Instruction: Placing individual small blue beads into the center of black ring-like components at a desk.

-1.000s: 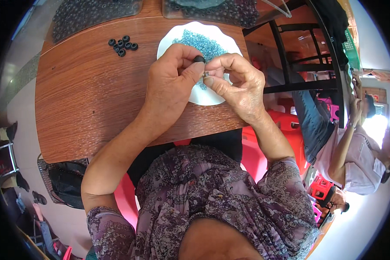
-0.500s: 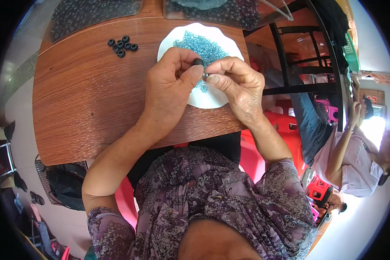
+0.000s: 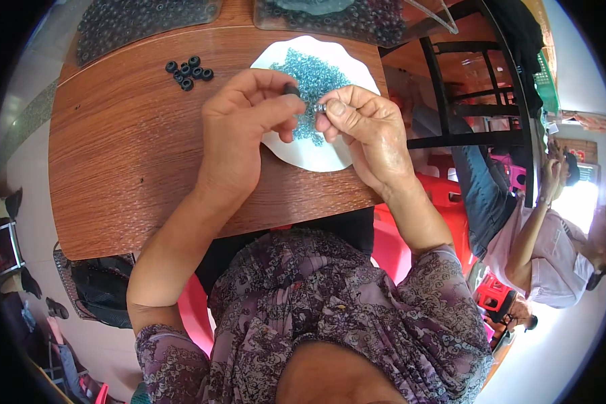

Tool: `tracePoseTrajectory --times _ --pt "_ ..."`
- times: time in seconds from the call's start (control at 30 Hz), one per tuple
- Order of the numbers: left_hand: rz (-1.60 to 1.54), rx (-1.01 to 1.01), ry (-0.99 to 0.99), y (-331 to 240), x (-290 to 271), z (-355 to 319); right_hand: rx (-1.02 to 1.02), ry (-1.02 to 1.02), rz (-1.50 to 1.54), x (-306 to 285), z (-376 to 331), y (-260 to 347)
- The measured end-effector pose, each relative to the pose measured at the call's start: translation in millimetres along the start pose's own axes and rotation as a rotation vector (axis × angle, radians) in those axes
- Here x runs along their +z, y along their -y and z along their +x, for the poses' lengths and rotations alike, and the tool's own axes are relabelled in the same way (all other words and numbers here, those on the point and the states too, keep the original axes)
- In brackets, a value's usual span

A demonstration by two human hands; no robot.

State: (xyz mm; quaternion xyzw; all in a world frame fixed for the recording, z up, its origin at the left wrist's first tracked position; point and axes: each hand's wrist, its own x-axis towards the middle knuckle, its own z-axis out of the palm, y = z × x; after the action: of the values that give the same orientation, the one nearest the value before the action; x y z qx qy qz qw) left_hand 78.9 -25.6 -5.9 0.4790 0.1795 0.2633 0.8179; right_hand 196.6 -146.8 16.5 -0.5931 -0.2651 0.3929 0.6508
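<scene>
My left hand [image 3: 239, 121] pinches a small round black piece [image 3: 291, 89] between thumb and fingertips, above the left side of a white scalloped plate [image 3: 310, 160]. A heap of tiny, see-through bluish pieces [image 3: 310, 71] covers the plate's middle. Facing it, my right hand [image 3: 370, 128] grips a tiny shiny piece [image 3: 320, 108] between thumb and forefinger; its exact kind is too small to tell. A short gap separates the two hands. Several black ring-like wheels [image 3: 188, 71] lie in a loose cluster on the wooden table [image 3: 114, 155], left of the plate.
Along the far table edge stand two clear trays, the left tray [image 3: 145, 30] and the right tray [image 3: 337, 27], full of dark round pieces. A black metal frame [image 3: 478, 138] rises at the right. Beyond it sits another person [image 3: 545, 249]. A black basket [image 3: 97, 289] stands below on the left.
My left hand has drawn away to the left with the black piece, opening a gap between the hands. My right hand has turned slightly, and the shiny piece stays in its fingers.
</scene>
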Motion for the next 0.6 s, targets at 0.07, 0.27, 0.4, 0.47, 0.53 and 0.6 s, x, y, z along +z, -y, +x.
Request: tracePoseTrajectory --times 0.07,0.27,0.4,0.47,0.53,0.6 --pt "-0.101 -0.087 -0.013 -3.1 -4.0 1.7 0.079 0.017 0.133 -2.0 1.0 0.4" --pt "0.051 -0.187 0.037 -2.0 -1.0 0.9 0.130 0.024 0.193 -2.6 5.2 1.9" --pt "0.367 0.191 0.063 5.1 0.9 -4.2 0.158 0.018 0.208 1.8 5.6 4.3" --pt "0.461 0.303 0.061 2.3 2.2 -4.7 0.142 0.041 0.215 0.7 5.4 1.1" --pt "0.213 -0.014 0.070 -8.6 5.2 -5.8 0.097 0.023 0.154 4.0 4.1 1.5" --pt "0.189 -0.042 0.086 -8.5 4.1 -5.0 0.054 0.006 0.093 5.1 2.6 1.4"
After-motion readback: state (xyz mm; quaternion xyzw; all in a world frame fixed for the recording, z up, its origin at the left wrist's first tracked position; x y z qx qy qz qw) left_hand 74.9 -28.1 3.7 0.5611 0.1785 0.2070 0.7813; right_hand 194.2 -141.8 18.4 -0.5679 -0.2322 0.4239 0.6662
